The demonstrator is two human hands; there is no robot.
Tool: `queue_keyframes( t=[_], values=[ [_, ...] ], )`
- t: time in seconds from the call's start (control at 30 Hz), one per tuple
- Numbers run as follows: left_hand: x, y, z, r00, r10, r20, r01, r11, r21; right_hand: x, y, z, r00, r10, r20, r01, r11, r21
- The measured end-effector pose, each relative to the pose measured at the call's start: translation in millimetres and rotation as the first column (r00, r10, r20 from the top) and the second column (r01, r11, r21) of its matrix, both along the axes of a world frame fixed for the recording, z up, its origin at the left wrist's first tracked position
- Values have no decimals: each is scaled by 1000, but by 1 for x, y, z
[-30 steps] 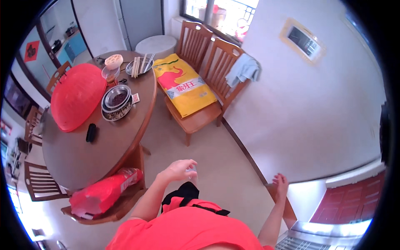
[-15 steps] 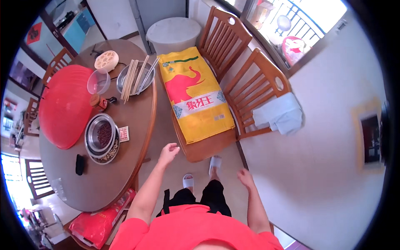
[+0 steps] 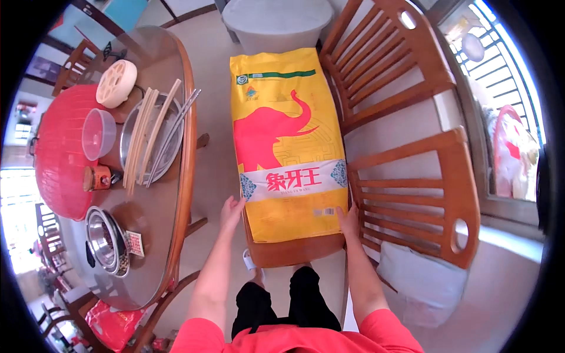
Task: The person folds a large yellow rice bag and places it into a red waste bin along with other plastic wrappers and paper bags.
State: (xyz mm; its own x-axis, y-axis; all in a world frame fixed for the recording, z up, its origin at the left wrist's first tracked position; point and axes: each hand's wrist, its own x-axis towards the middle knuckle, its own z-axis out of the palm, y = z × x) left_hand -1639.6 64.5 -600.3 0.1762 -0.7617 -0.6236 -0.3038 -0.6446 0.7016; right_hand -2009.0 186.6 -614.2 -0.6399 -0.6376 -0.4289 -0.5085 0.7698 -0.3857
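A flat yellow sack (image 3: 294, 217) with a red elephant print lies lengthwise on the wooden seats (image 3: 294, 252) in front of me. My left hand (image 3: 232, 213) is at the sack's left edge near its close end, fingers extended; I cannot tell if it touches. My right hand (image 3: 348, 222) is at the opposite edge, its thumb over the sack's border and its fingers along the outer side. Neither hand has lifted the sack.
On my left, a round table (image 3: 159, 235) bears a red mesh food cover (image 3: 65, 159), a metal basin (image 3: 170, 141) with long chopsticks, and bowls (image 3: 103, 235). Slatted chair backs (image 3: 406, 188) stand on the right, one with a pale cloth (image 3: 421, 282). A round white-topped stand (image 3: 276, 17) is beyond.
I have moved closer to the seats, and the sack appears larger. Both hands have reached forward from my sides to the sack's two long edges.
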Motion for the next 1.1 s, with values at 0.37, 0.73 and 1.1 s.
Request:
queue_keyframes(
  t=[0.37, 0.73, 1.1],
  values=[
    [24, 51, -37, 838, 285, -465, -289, 955, 65, 20, 71, 0, 716, -209, 666, 321, 946, -49],
    [-1, 59, -63, 991, 24, -135, -27, 999, -26, 20, 41, -49, 619, -340, 708, 448, 893, 37],
    [-27, 54, -97, 984, 57, 169, -24, 981, -191, -4, 80, -79, 875, -305, 377, 291, 952, 95]
  ],
)
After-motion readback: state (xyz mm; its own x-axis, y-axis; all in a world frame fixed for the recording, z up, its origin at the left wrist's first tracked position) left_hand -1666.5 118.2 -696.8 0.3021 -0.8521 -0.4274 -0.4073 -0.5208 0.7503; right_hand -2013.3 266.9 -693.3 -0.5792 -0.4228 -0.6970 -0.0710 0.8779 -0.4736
